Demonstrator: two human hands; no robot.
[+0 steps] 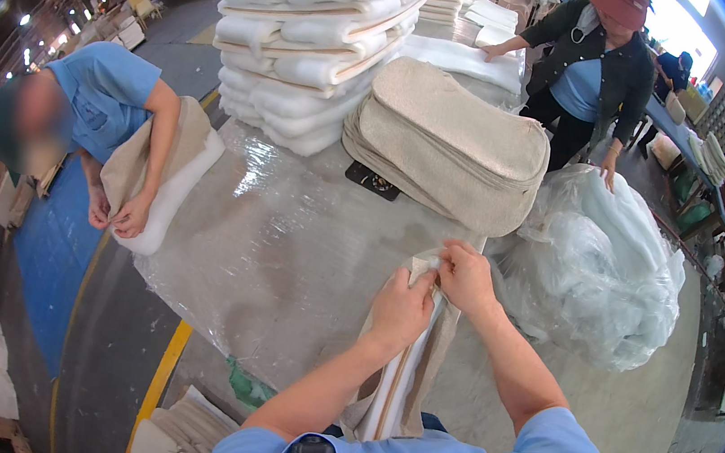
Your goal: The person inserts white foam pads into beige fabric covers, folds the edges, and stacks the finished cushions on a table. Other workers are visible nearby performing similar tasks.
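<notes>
Between my arms lies a long beige cushion cover [437,353] with white padding [397,394] showing down its open middle. Its far end rests on the table edge and its near end reaches my body. My left hand [400,311] is closed on the cover's edge near that far end. Just to the right, my right hand [466,280] pinches the cover at its tip, fingers bent together. The two hands nearly touch. Ahead of them is a stack of beige cushion covers [456,129] with rounded ends.
A tall pile of folded white padding [311,57] stands on the plastic-covered table [289,236]. A clear bag of white padding [602,265] sits right. At left a co-worker [116,97] handles another cushion; a second co-worker [589,73] stands far right. Folded covers [183,431] lie lower left.
</notes>
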